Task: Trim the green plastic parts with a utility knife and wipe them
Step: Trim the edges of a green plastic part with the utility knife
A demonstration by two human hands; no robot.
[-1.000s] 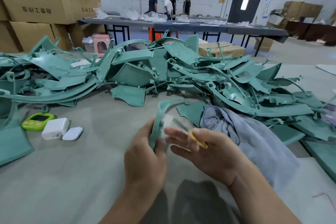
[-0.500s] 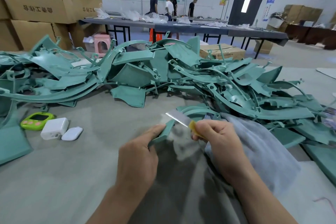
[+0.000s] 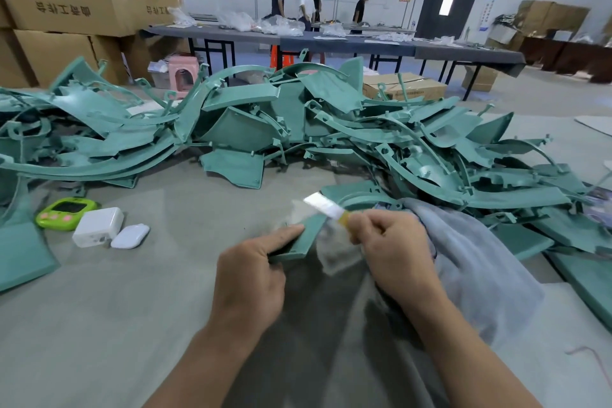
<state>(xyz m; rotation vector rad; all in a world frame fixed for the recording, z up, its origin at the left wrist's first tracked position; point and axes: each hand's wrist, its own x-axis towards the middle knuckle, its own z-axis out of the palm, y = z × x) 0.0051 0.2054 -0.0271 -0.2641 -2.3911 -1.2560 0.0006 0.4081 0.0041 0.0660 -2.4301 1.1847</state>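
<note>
Green curved plastic strip [image 3: 303, 237] sits between the two hands, just left of the crumpled grey cloth [image 3: 470, 262] on the grey felt-covered table [image 3: 116, 325]. The left hand [image 3: 248, 278] grips the strip's near end, with its fingers curled under it and the forefinger stretched flat along its top edge. The right hand [image 3: 394, 252], lying against the cloth's left edge, pinches the yellow handle of a utility knife [image 3: 323, 205]. The knife's bare silver blade points away and to the left, crossing the strip's far end. Blur hides whether the blade's edge touches the plastic. Beyond the cloth, and spreading far to its left, lies a big heap of matching green plastic parts [image 3: 298, 129]. Well left of the cloth, close together, lie a lime-green timer [image 3: 64, 212], a white square charger block [image 3: 97, 227] and a small white rounded case [image 3: 130, 236].
</note>
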